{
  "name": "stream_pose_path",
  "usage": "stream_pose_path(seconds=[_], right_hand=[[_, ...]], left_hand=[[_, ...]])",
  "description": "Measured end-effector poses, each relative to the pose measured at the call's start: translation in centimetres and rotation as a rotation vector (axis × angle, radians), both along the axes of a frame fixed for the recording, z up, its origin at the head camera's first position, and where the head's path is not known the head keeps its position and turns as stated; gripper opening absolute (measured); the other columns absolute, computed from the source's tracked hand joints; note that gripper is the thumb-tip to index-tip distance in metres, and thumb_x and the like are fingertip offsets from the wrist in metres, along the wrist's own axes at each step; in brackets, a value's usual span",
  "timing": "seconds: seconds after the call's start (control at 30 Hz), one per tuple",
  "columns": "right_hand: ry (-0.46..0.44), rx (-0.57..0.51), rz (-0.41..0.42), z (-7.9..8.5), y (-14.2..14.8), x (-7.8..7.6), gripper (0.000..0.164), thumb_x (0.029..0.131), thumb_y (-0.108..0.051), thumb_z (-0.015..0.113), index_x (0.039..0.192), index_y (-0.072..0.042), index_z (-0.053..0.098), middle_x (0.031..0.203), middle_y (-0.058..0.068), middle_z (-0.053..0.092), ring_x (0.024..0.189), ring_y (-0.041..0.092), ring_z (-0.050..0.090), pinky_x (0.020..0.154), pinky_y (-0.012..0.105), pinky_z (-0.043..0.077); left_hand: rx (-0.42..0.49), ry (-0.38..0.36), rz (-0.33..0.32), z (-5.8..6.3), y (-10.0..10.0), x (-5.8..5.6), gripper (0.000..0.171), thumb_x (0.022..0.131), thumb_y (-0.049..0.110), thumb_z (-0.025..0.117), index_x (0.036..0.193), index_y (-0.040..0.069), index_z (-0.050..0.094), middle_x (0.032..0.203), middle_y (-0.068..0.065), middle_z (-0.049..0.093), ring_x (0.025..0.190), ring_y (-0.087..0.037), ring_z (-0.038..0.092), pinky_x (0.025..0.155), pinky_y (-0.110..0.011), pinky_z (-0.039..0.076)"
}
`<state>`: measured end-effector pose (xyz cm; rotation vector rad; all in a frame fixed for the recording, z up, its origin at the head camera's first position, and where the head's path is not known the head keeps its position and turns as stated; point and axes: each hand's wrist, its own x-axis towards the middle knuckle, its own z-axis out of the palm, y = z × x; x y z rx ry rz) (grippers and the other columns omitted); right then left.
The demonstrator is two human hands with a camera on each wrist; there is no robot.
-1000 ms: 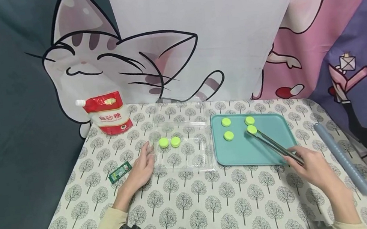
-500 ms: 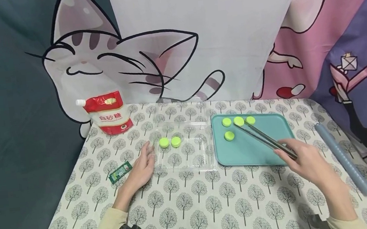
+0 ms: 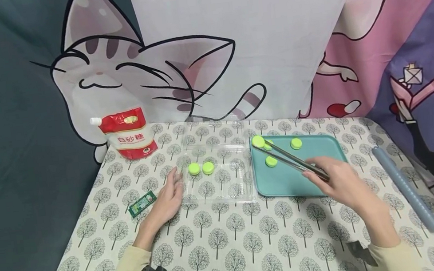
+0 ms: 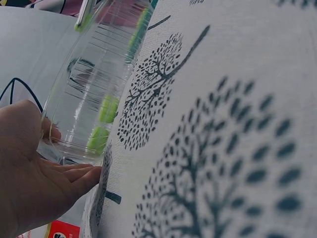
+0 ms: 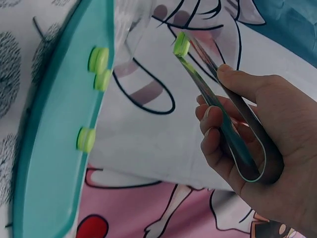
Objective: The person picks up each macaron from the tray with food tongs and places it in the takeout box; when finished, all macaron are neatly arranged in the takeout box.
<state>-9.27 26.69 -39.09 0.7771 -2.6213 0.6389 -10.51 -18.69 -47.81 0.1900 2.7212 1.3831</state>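
My right hand [image 3: 340, 179] grips metal tongs [image 3: 294, 160], and a green macaron [image 3: 258, 142] is pinched at their tips. The tips hover over the left edge of the teal tray [image 3: 307, 183]. On the tray sit a lower macaron [image 3: 271, 161], a right-hand macaron [image 3: 296, 144] and one partly covered by the tongs. My left hand [image 3: 166, 200] holds the left side of a clear plastic box [image 3: 224, 201], its lid folded back. In the left wrist view, a thumb tip shows at the rim and straight fingers lie along the outside. Two macarons [image 3: 208, 168] stand side by side in the box.
A red and white sugar pouch [image 3: 128, 136] stands at the back left. A small green packet [image 3: 142, 204] lies left of my left hand. Along the right side lies a grey-blue rod [image 3: 406, 190]. A printed cloth backdrop [image 3: 280, 56] hangs behind the tree-patterned tabletop.
My right hand has moved left with the tongs, carrying a macaron up from the middle of the tray to its left edge. My left hand has stayed at the box.
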Motion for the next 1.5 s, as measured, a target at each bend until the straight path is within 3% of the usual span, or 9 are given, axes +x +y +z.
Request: stream_pose_path(seconds=[0.3,0.57,0.8,0.9,1.07,1.27,1.5], right_hand=[[-0.083,0.032,0.070,0.2,-2.9,-1.3,0.030,0.089,-0.014,0.076,0.114,0.001,0.070,0.089,0.006,0.072,0.062,-0.001,0.051,0.052,0.019,0.048],[-0.171,0.110,0.116,-0.1,-5.5,-2.6,0.032,0.094,-0.022,0.072,0.115,0.001,0.070,0.101,0.013,0.076,0.074,0.011,0.065,0.069,0.034,0.061],[-0.224,0.154,0.174,-0.1,-7.1,-3.3,0.035,0.095,-0.025,0.072,0.118,0.001,0.070,0.109,0.014,0.076,0.091,0.022,0.073,0.088,0.042,0.063],[-0.253,0.180,0.177,0.1,-7.7,-3.5,0.035,0.095,-0.025,0.071,0.118,0.001,0.070,0.107,0.013,0.076,0.085,0.019,0.072,0.084,0.039,0.063],[-0.286,0.230,0.179,0.3,-8.5,-4.2,0.025,0.093,-0.022,0.073,0.109,-0.002,0.072,0.094,0.008,0.074,0.065,0.003,0.056,0.062,0.023,0.055],[-0.313,0.311,0.171,0.7,-9.4,-4.5,0.023,0.093,-0.021,0.074,0.105,-0.002,0.073,0.091,0.005,0.072,0.068,0.005,0.059,0.064,0.022,0.057],[-0.334,0.316,0.155,1.2,-10.0,-4.4,0.021,0.091,-0.020,0.076,0.100,-0.001,0.073,0.085,0.005,0.069,0.059,0.004,0.051,0.053,0.015,0.048]], left_hand=[[0.012,-0.004,0.001,-0.2,0.0,0.0,0.061,0.109,0.018,0.038,0.161,0.002,0.011,0.159,-0.025,0.037,0.147,-0.042,0.037,0.124,-0.056,0.026],[0.010,-0.005,0.000,-0.1,0.0,-0.1,0.061,0.109,0.018,0.038,0.162,0.002,0.011,0.159,-0.025,0.037,0.147,-0.042,0.038,0.124,-0.056,0.027],[0.020,-0.008,-0.001,0.0,0.1,-0.2,0.062,0.109,0.019,0.039,0.162,0.004,0.011,0.159,-0.024,0.038,0.146,-0.042,0.039,0.124,-0.056,0.028],[0.023,-0.010,0.001,0.0,0.0,-0.2,0.062,0.109,0.019,0.040,0.162,0.004,0.011,0.159,-0.024,0.038,0.146,-0.042,0.039,0.124,-0.056,0.028],[0.016,-0.004,-0.003,0.1,0.0,-0.1,0.061,0.109,0.017,0.038,0.162,0.003,0.011,0.159,-0.024,0.038,0.145,-0.043,0.039,0.123,-0.057,0.028],[0.015,-0.006,-0.004,0.0,0.0,-0.1,0.061,0.109,0.017,0.038,0.162,0.004,0.011,0.159,-0.024,0.039,0.145,-0.043,0.040,0.123,-0.057,0.028],[0.020,-0.007,-0.003,0.0,0.0,-0.1,0.061,0.109,0.017,0.039,0.162,0.004,0.011,0.158,-0.023,0.040,0.144,-0.042,0.041,0.123,-0.056,0.029]])
